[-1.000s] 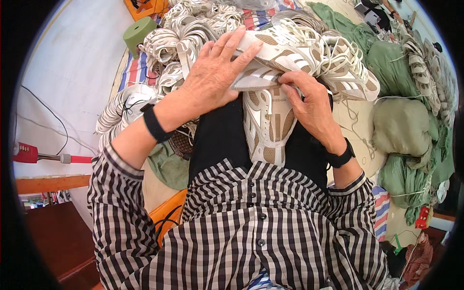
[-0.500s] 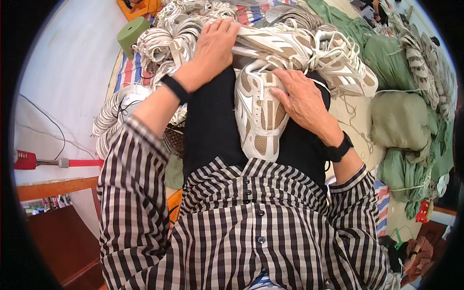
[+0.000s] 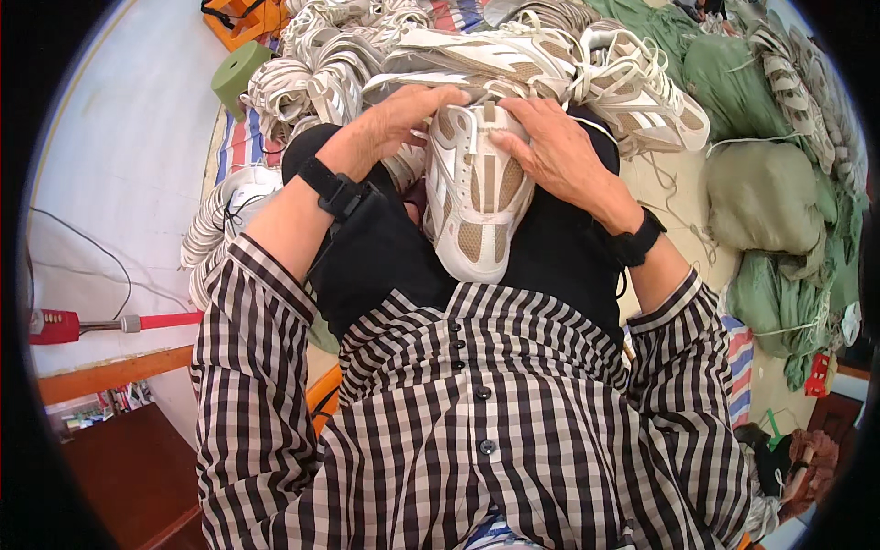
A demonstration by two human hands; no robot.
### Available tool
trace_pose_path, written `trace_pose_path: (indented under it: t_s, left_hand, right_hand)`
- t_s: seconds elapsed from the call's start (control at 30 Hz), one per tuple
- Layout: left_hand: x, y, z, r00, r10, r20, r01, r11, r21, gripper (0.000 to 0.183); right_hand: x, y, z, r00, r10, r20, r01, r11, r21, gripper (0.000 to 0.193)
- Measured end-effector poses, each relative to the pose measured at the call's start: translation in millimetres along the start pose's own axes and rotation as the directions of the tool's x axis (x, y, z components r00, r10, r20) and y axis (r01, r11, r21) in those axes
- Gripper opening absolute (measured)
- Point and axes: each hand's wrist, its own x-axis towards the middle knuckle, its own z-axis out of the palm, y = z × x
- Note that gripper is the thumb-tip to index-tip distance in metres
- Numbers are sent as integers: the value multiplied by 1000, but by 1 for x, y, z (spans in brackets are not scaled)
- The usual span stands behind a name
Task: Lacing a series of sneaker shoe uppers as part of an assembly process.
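A white and beige sneaker (image 3: 477, 197) lies on my lap, toe pointing toward my body. My left hand (image 3: 399, 119) grips its far end from the left, fingers curled over the collar. My right hand (image 3: 555, 151) lies on the shoe's right side, fingers pressed near the tongue. Both wrists carry black bands. A pile of matching sneakers (image 3: 513, 55) lies just beyond my hands.
More sneakers (image 3: 275, 87) are heaped on a striped mat (image 3: 240, 147) at the left. Green sacks (image 3: 770, 192) lie at the right. A green block (image 3: 240, 75) and an orange object (image 3: 243, 18) sit at the top left. A red-handled tool (image 3: 101, 323) rests at the left.
My left hand drew back from the pile and took hold of the far end of the sneaker on my lap. The right hand moved up along the shoe.
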Motion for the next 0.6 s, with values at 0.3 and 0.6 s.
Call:
trace_pose_path:
  t_s: [0.3,0.6]
  left_hand:
    - [46,7,1,996,1,84,-14,988,155,30]
    - [72,10,-39,828,277,487,-550,235,802,38]
  right_hand:
    - [19,11,-2,982,159,102,-178,959,219,37]
    - [-42,6,-5,660,646,383,-588,127,799,39]
